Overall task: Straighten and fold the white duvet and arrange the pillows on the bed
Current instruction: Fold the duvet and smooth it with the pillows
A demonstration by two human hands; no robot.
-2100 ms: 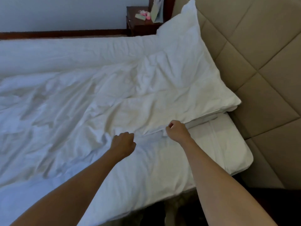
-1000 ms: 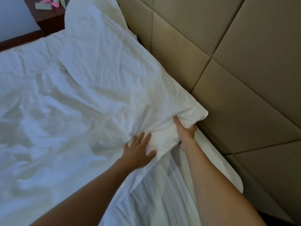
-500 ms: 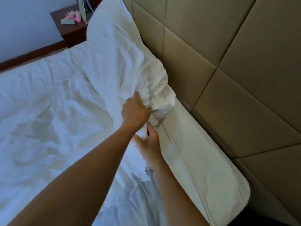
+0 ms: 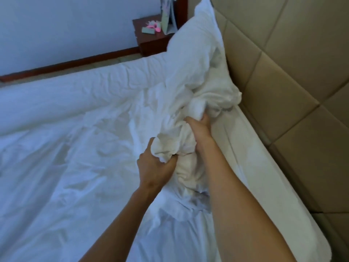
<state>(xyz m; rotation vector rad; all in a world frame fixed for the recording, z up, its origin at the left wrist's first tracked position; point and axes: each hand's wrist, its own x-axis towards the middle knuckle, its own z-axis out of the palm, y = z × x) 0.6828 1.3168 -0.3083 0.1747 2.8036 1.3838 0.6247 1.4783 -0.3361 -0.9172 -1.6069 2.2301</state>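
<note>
White duvet (image 4: 79,148) fabric lies rumpled across the bed, its corner bunched near the padded headboard (image 4: 294,76) at 3 o'clock. A person's left hand (image 4: 156,167) clenches a wad of the cloth, while the right hand (image 4: 200,129), toward 1 o'clock from it, grips the same bundle. A pillow (image 4: 200,46) leans upright against the headboard at 12 o'clock, beside a wooden nightstand (image 4: 151,40).

No text, label, brand, number or sign can be read anywhere here.
</note>
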